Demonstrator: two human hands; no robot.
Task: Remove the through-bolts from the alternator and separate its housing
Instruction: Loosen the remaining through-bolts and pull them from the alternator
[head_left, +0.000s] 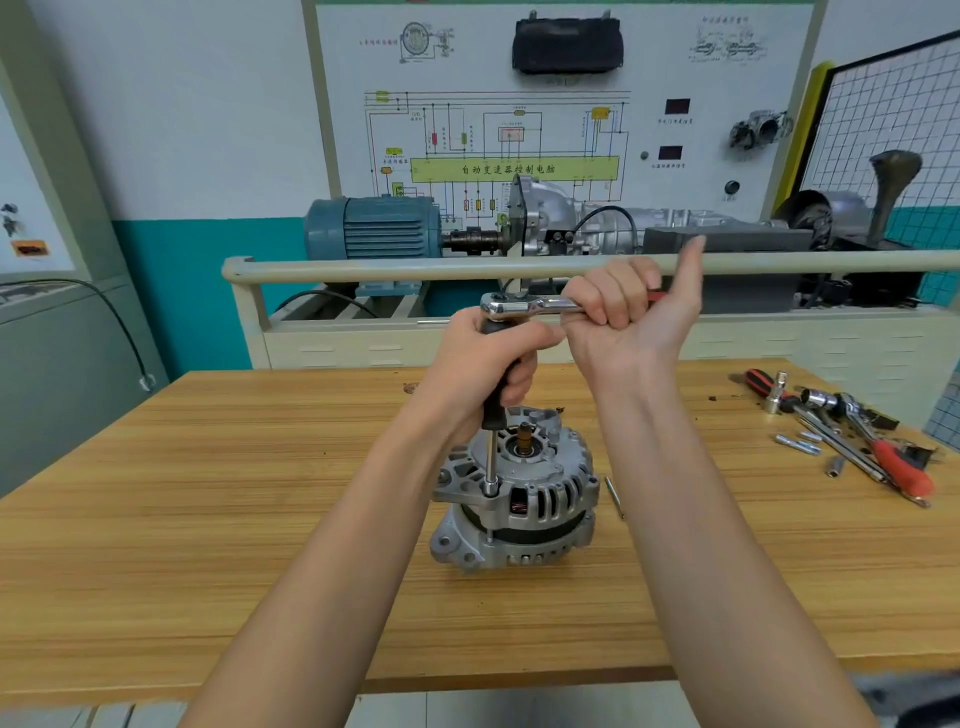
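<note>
Head view: the ribbed silver cast-metal alternator (511, 499) stands mid wooden surface (208, 519); likely heavy, rigid, best held by its body. Left hand (483, 364) fingers wrap the black extension handle (496, 400); right hand (628, 312) fingers curl round the chrome ratchet (524, 305). Loose tools (852, 436) lie well apart, right.

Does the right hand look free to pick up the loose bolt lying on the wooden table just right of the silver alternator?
Probably not yet: the right hand grips the chrome ratchet handle. Nothing covers the loose bolt beside the silver alternator, so letting go should suffice.
</note>
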